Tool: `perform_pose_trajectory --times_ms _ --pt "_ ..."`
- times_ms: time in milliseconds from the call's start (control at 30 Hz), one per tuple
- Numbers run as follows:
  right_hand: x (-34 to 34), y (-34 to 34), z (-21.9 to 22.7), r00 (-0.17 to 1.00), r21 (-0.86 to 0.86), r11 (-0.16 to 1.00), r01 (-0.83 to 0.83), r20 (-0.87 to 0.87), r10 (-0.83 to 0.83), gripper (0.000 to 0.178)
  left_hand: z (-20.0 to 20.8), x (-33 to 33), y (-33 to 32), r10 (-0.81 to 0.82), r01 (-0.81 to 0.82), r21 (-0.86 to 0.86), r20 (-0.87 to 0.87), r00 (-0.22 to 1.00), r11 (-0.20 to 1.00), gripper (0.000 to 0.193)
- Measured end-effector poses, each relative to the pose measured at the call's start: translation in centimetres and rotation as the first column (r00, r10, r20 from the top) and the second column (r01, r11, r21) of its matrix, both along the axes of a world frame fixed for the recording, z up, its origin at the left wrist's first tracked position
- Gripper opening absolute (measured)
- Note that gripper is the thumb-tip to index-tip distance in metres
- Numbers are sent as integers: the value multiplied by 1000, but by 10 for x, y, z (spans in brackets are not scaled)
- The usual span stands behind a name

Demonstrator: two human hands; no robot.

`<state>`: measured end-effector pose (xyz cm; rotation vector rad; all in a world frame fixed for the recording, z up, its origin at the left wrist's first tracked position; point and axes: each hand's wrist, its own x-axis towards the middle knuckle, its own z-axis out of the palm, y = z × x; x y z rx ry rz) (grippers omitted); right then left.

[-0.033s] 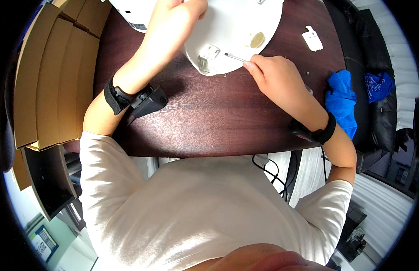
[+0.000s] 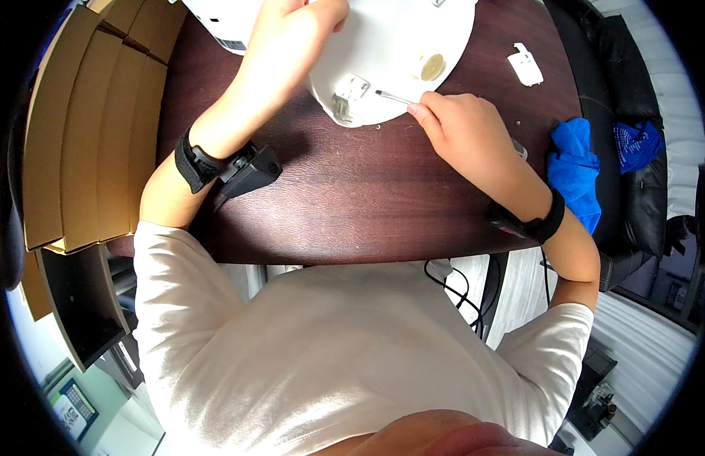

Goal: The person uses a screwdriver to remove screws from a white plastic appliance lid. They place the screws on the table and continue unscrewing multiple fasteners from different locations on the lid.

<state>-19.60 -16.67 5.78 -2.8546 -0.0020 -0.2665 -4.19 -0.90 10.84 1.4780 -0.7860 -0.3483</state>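
A large white rounded plastic shell (image 2: 383, 53) lies at the far side of the table, its top running out of view. My right hand (image 2: 470, 133) is closed round a small screwdriver (image 2: 394, 97), its metal tip over the shell near a recessed fitting (image 2: 352, 90) with molded slots. Most of its handle is hidden in my palm. My left hand (image 2: 295, 34) reaches over the shell's left part, fingers curled and partly cut off by the upper edge; what they hold cannot be seen. A round yellowish disc (image 2: 432, 67) sits on the shell near its right rim.
A small white plastic piece (image 2: 526, 67) lies on the dark wooden table (image 2: 352, 190). A white device (image 2: 223, 23) stands behind my left arm. Cardboard boxes (image 2: 94, 137) line the left side. A blue cloth (image 2: 573, 167) lies at the table's right edge, near a black sofa (image 2: 634, 68).
The screwdriver tip has shifted very slightly left, toward the recessed fitting, along with my right hand. My left hand stays where it was.
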Motion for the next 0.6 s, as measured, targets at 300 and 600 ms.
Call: perform_pose_trajectory --times_ms 300,600 --pt "7 11 4 999 -205 978 -28 38 36 32 4 -4 0 1 -1 1 9 1000 1000 49" --pt "10 21 30 996 -470 882 -40 55 75 20 4 -5 2 -29 30 -29 22 999 999 49"
